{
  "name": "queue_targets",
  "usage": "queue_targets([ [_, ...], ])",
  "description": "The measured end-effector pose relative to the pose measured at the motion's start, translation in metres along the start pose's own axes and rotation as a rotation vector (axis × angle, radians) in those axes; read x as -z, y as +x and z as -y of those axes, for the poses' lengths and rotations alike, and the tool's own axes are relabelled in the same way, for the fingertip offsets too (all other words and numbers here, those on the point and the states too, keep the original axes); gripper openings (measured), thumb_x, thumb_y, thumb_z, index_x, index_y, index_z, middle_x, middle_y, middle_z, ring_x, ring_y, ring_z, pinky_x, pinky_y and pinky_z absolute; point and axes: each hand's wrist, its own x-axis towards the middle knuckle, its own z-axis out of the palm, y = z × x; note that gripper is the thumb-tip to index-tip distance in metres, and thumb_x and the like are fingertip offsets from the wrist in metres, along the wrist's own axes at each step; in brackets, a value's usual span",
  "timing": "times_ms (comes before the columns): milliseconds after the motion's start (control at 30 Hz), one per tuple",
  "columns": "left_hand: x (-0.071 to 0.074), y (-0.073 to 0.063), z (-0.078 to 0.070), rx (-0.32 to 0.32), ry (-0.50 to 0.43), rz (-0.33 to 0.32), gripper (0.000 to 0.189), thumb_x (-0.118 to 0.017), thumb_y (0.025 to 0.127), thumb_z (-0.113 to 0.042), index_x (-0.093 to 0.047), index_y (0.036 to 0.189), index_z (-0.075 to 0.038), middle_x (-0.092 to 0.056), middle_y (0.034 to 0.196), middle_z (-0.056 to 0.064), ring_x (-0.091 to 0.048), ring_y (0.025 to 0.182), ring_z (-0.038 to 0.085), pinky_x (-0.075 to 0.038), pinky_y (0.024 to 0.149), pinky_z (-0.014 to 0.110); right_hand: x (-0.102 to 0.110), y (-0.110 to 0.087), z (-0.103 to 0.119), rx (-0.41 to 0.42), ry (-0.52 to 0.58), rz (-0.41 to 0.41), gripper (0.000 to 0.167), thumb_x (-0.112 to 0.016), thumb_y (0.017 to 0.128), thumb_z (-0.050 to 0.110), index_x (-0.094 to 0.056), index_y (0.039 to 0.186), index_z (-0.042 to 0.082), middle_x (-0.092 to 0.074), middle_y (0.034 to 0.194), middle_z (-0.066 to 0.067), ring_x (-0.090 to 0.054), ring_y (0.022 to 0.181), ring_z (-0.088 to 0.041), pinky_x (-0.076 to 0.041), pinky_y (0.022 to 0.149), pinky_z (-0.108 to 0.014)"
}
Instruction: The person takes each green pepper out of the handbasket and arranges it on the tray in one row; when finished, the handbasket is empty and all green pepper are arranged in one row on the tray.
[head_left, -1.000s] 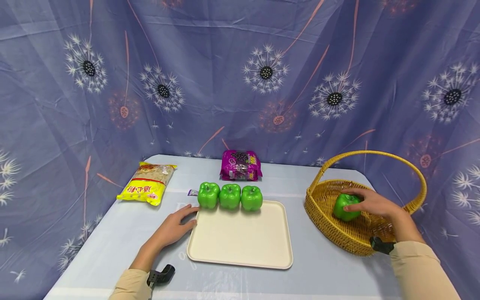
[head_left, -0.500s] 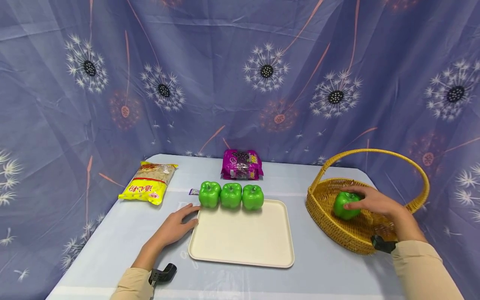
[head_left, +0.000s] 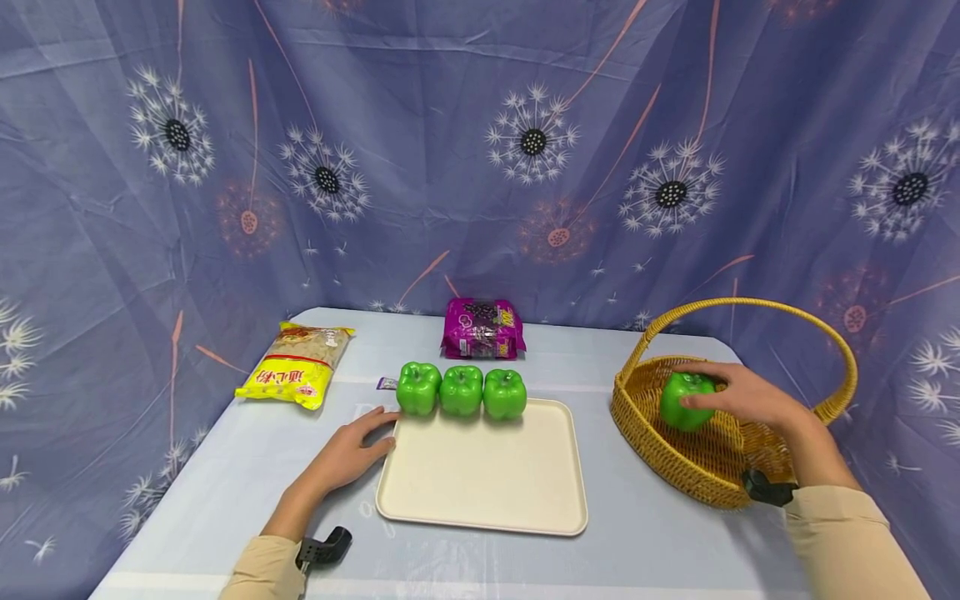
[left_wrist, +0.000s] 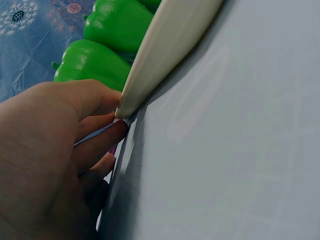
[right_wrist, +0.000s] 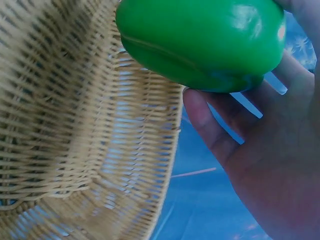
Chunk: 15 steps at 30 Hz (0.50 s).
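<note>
In the head view, my right hand [head_left: 750, 397] grips a green bell pepper [head_left: 686, 403] inside the wicker basket [head_left: 675, 475]. The right wrist view shows thumb and fingers around the same glossy bell pepper [right_wrist: 200, 40], with the woven basket wall [right_wrist: 145, 130] beside it. My left hand [head_left: 347, 454] lies at the left edge of the cream tray [head_left: 480, 475], fingertips touching its rim near the far corner. Up close in the left wrist view, the left fingers [left_wrist: 100, 145] meet the tray rim [left_wrist: 145, 75]. Three green bell peppers [head_left: 461, 392] stand in a row along the tray's far side.
A yellow bag of pasta [head_left: 300, 367] lies at the back left of the table. Behind the peppers is a purple snack bag [head_left: 482, 330], and a small purple packet [head_left: 387, 384] lies left of them. The basket's tall handle [head_left: 750, 302] arches over the right side.
My right hand has shifted the bell pepper slightly up and to the left within the basket. The left hand and tray stay in place.
</note>
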Motion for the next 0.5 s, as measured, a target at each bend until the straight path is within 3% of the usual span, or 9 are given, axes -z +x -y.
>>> queue_targets([
  [267, -0.001, 0.000, 0.003, 0.012, -0.006, 0.005, 0.044, -0.062, 0.095, -0.030, -0.055, 0.137, -0.020, -0.038, 0.148, 0.019, -0.034, 0.135, 0.038, -0.027, 0.108, 0.057, 0.002, 0.004, 0.019, 0.018, 0.028, -0.010, 0.062, -0.070, 0.088, 0.040, -0.049, 0.142, 0.018, -0.058, 0.119, -0.009, -0.057, 0.096, -0.025, -0.050, 0.071, -0.038],
  [500, -0.001, 0.000, 0.002, 0.010, 0.001, 0.001, 0.044, -0.062, 0.095, -0.030, -0.055, 0.137, -0.020, -0.038, 0.148, 0.019, -0.034, 0.135, 0.038, -0.027, 0.108, 0.057, 0.004, 0.007, 0.036, 0.065, -0.008, -0.015, 0.057, -0.070, 0.087, 0.042, -0.051, 0.139, 0.030, -0.058, 0.122, -0.001, -0.058, 0.099, -0.022, -0.051, 0.075, -0.037],
])
